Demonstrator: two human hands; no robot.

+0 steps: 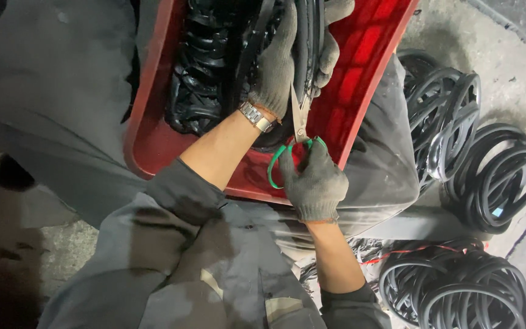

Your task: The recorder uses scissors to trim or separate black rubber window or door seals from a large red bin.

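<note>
My left hand (278, 64), in a grey knit glove with a metal wristwatch (256, 116) at the cuff, has its fingers clamped around a black rubber ring (308, 42) over the red plastic tray (360, 67) on my lap. Just right, my gloved right hand (315, 183) grips the green-handled scissors (296, 131), fingers closed through the loops, blades against the ring. Coiled black rubber rings (488, 176) lie on the floor at far right.

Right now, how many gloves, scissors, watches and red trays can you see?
Gloves: 2, on the left hand and the right hand
Scissors: 1, green handles
Watch: 1
Red tray: 1
Total: 5
</note>
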